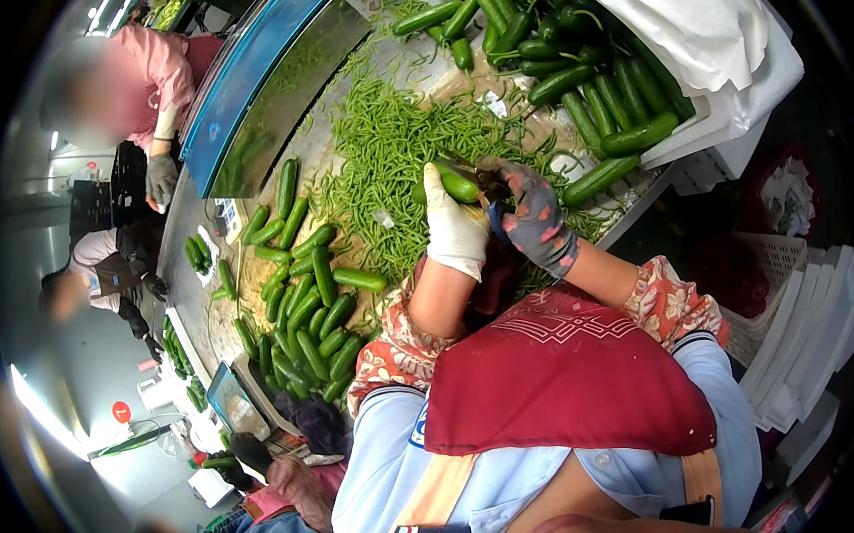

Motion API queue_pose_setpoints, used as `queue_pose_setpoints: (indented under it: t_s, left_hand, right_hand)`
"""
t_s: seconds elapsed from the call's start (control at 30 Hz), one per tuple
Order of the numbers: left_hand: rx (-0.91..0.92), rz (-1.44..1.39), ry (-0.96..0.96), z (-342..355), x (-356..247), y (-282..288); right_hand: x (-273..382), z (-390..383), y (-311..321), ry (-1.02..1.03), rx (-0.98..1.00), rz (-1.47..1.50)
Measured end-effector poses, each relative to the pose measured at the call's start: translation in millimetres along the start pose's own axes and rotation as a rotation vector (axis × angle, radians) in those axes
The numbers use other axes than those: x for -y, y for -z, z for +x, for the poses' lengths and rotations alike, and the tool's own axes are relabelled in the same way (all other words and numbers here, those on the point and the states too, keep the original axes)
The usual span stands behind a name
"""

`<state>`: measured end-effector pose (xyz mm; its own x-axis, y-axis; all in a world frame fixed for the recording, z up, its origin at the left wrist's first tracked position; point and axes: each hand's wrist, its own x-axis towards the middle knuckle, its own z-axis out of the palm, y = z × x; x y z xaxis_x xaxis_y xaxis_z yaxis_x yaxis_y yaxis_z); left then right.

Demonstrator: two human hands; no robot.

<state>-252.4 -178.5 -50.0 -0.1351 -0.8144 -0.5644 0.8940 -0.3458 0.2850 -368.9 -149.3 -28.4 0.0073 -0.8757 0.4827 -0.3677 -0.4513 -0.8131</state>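
Above the heap of thin green pods (384,145), my left hand (455,225), in a white glove, is closed round a green cucumber (458,187). My right hand (539,214) wears a dark grey glove with pink spots. Its fingers are curled at the cucumber's right end, round a tool with a blue handle (497,218); the tool's kind is partly hidden. Left of the pods lies a pile of loose cucumbers (305,315). On the right, a white foam box (726,125) holds many more cucumbers (629,96), with one cucumber (600,180) lying just outside it.
A blue-rimmed metal panel (248,93) stands at the far left of the metal table (189,220). Co-workers (157,78) are at the left. A white plastic basket (770,261) and stacked foam sheets (801,331) stand at my right. A dark cloth (310,422) lies beside the cucumber pile.
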Motion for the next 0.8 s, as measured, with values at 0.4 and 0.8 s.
queue_pose_setpoints:
  t_s: [0.4, 0.8]
  left_hand:
    - [-0.245, -0.071, 0.034, -9, -18, -24]
    - [-0.136, -0.281, -0.081, -26, -54, -14]
  right_hand:
    - [6, -22, -3, -0.412, 0.101, 0.351]
    - [-25, -22, 0, -0.321, -0.013, 0.659]
